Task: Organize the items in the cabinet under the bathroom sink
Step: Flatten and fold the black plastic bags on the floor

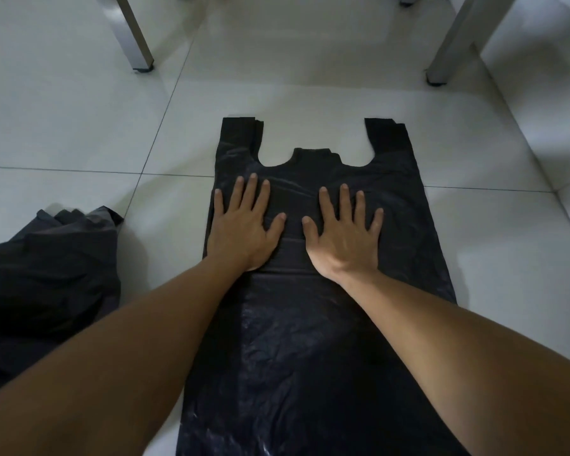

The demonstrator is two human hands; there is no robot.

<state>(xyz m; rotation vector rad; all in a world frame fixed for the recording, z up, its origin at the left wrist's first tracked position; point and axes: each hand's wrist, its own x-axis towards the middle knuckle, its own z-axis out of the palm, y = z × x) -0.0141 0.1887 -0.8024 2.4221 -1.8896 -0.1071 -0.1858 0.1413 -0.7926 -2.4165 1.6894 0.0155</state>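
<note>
A: What's the setting?

B: A pale tiled floor [79,126] with dark grout lines, in dim light. Two grey metal legs stand at the far side, one far left [135,34] and one far right [454,44], each on a small dark foot.

A: And the thing being handled?

B: A black plastic bag [310,324], the kind with two handle loops, lies flat on the floor in the middle. Its handles point to the far side, with a small tab between them. The near end runs out of the bottom of the view.

A: Where are the hands?

B: Both rest palm down on the upper part of the bag, just below the handles. The left hand [244,225] lies near the bag's left edge, the right hand [343,232] just beside it. Their thumbs point toward each other but do not touch. All fingers are straight and spread, pressing on the plastic, gripping nothing.

A: Anything else on the floor?

B: A crumpled heap of more black plastic [46,274] lies at the near left, apart from the flat bag. I cannot tell how many bags it is.
</note>
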